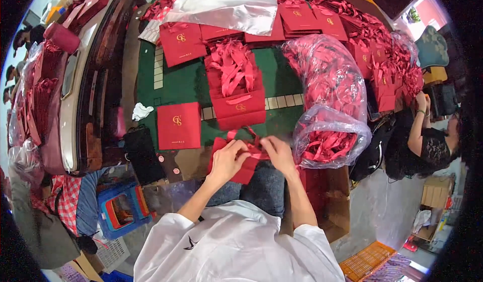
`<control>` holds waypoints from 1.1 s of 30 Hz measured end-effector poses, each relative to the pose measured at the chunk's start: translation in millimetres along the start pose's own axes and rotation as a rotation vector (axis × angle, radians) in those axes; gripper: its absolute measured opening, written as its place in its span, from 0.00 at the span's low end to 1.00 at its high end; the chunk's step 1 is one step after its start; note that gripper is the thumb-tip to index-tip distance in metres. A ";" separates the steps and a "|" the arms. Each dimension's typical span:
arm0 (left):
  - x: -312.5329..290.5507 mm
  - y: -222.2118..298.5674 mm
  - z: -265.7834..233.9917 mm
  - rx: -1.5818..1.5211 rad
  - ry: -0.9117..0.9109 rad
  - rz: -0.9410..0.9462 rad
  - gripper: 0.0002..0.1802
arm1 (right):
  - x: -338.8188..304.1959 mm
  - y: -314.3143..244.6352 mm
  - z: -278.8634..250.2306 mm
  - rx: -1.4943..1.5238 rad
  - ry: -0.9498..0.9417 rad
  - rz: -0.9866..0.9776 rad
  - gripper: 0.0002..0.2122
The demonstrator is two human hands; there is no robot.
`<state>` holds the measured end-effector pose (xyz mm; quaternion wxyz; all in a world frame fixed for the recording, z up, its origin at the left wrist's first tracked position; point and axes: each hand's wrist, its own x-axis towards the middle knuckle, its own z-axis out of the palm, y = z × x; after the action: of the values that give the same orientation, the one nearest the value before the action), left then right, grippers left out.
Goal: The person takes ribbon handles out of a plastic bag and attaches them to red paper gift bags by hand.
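At the table's near edge, above my lap, a red paper gift bag lies between my hands. My left hand is closed, its thumb and fingers pinching the bag's red ribbon on the left side. From the right, my right hand also has its fingers closed at the ribbon; the fingertips partly hide it. Just beyond lies a stack of red bags with loose red ribbons piled on it. A flat red bag with a gold emblem rests to the left.
On the right stands a clear plastic sack full of red ribbons. More red bags and a white sheet cover the green table's far side. A black pouch lies left. A co-worker's arm shows far right.
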<state>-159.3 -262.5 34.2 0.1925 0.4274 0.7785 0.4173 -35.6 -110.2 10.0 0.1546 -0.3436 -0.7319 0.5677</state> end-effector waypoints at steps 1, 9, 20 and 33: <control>0.9 -2.5 2.3 0.017 0.044 -0.018 0.11 | -9.5 -1.4 -9.7 -0.182 -0.089 0.027 0.11; 4.3 -23.8 15.4 0.101 0.123 -0.080 0.11 | -71.5 -26.5 -35.0 -0.121 -0.370 0.005 0.10; -54.2 -4.1 42.3 -0.944 -0.147 -0.390 0.15 | -32.9 -32.3 19.0 0.679 -0.165 0.274 0.10; -68.2 -18.6 24.7 -1.177 -0.332 -0.669 0.13 | -33.3 -35.9 18.8 -0.023 0.198 -0.052 0.09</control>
<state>-114.2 -312.2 0.9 0.6267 0.0474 0.4732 0.6174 -35.1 -150.6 43.3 0.2371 -0.3806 -0.7283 0.5182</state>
